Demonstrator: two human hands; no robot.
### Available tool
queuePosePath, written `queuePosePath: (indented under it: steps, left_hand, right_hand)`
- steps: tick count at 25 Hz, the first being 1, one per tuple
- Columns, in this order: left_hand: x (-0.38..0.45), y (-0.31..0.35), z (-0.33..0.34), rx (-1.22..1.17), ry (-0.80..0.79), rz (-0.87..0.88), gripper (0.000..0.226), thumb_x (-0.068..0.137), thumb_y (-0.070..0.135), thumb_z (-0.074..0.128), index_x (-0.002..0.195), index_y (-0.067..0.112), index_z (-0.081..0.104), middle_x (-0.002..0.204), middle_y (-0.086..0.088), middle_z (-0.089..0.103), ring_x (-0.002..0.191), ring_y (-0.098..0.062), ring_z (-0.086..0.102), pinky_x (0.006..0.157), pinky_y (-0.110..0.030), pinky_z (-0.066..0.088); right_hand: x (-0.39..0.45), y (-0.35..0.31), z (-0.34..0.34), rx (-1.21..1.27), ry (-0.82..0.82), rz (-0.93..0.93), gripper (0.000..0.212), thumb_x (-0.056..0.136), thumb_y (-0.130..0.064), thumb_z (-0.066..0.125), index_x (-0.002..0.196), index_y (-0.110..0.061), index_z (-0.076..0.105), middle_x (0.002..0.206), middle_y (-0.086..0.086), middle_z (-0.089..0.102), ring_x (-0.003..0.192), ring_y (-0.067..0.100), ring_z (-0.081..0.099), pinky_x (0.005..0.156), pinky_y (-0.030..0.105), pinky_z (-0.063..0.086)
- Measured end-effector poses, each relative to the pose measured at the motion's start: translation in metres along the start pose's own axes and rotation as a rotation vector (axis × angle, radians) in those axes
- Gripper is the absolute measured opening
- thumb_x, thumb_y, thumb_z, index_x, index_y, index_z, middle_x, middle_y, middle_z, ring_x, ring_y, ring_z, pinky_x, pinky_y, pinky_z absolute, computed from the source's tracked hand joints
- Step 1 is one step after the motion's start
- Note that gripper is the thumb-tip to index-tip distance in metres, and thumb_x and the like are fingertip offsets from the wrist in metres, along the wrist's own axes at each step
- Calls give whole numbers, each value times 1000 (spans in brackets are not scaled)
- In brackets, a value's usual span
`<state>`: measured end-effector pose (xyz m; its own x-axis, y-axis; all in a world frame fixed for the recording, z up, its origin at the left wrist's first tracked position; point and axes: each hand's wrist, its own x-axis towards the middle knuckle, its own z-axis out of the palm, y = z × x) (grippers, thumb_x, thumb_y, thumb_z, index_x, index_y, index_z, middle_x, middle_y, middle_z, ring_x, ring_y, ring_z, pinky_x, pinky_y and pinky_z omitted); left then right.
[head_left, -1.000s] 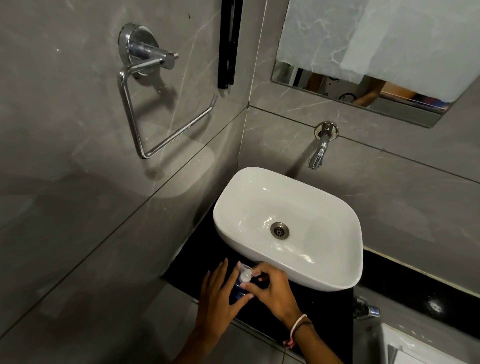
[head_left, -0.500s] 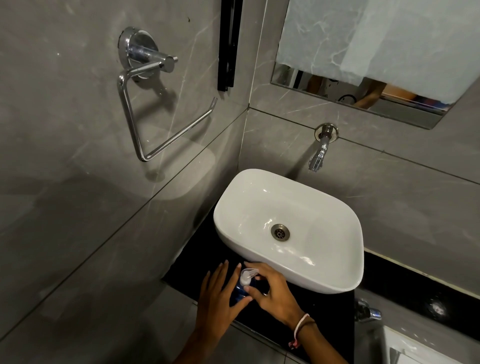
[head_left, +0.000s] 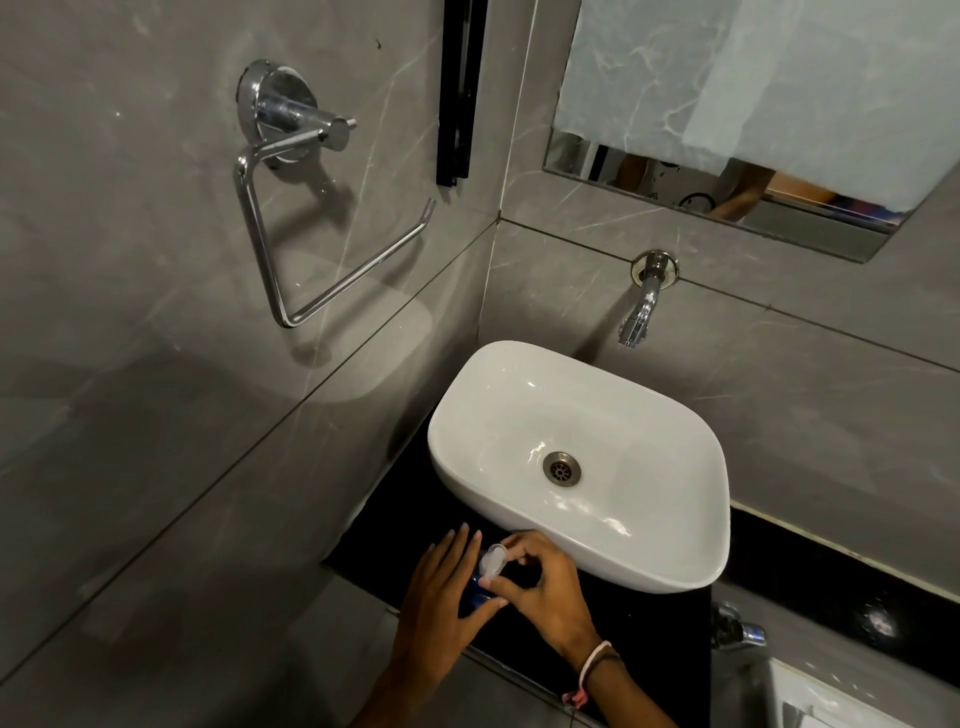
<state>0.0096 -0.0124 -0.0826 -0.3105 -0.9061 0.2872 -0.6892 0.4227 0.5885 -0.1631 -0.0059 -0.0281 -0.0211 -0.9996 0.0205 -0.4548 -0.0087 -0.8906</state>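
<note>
"Head view, lower middle of the frame: where is the blue bottle (head_left: 474, 592)?"

"Over the black counter (head_left: 649, 623), just below the white sink (head_left: 649, 415) rim, between both hands."

"How are they gripping?"

"The left hand (head_left: 441, 597) lies along its left side, fingers straight up, thumb wrapped across its front. The right hand (head_left: 540, 587) has its fingers curled and pinches the clear cap (head_left: 492, 560) on top."

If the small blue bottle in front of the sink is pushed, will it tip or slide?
The bottle looks small and narrow, so it probably tips easily; the left hand holds it steady. The black counter is glossy, so it may slide. It seems light: the right hand only pinches its cap.
</note>
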Motion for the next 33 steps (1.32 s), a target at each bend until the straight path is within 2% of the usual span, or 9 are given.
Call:
queuePosePath:
  steps: [3,5,8,11,16,20,24,29,33]
  left_hand:
    - [0,1,0,0,10,4,76,85,62,53,141,11,47,150,-1,38,139,-21,36,113,-35,26]
    - [1,2,1,-10,27,3,77,86,66,50,140,11,49,150,0,40,139,-19,35,113,-35,27]
    - [0,0,2,-38,44,0,75,85,63,56,140,13,49,149,-2,43,139,-18,35,111,-38,29]
    - [0,-1,1,-34,39,18,73,80,47,69,141,14,47,150,0,39,138,-23,39,110,-40,29]
    - [0,0,0,-37,38,3,77,82,60,61,141,13,48,149,-2,43,139,-18,35,112,-45,35]
    - [1,0,-1,-34,28,4,74,82,57,64,140,13,49,148,-5,45,137,-22,40,108,-52,41]
    - [2,2,-2,-36,17,-28,78,82,66,57,139,14,50,147,-6,48,137,-23,41,108,-52,41]
    - [3,1,-3,-26,1,-14,74,83,64,57,138,15,51,148,-7,46,135,-25,44,105,-55,44]
    - [4,-1,-4,-45,-14,-27,78,82,70,55,140,18,50,149,-7,46,136,-23,42,107,-53,42]
  right_hand:
    - [-2,-1,0,29,-40,-10,43,75,-24,91,114,-28,73,118,-13,71,113,3,65,95,13,51]
    - [1,1,1,27,-65,-15,35,78,-18,89,110,-27,77,121,-15,69,114,2,65,94,11,48]
    - [5,-2,5,43,9,22,35,67,-21,97,93,-14,74,105,-5,74,101,10,70,86,17,53]
    - [1,-5,5,35,-48,-30,47,71,-25,94,113,-23,74,117,-9,71,112,5,66,97,18,54]
    - [7,-5,0,9,-36,-7,34,68,-23,97,93,-16,75,106,-4,74,103,9,70,94,31,58]
    - [4,-3,-4,-51,-119,-50,43,78,-20,89,118,-23,73,119,-6,70,115,3,64,103,27,54]
    - [4,-3,0,-91,-11,-42,29,71,-25,94,93,-21,75,100,-6,74,99,8,68,89,34,58]
    - [1,2,-5,-143,-126,-93,43,84,-30,84,125,-36,70,127,-15,66,123,1,56,107,20,46]
    - [3,-2,-4,-256,-102,-146,31,87,-35,79,118,-36,74,115,-15,71,113,-1,56,97,17,46]
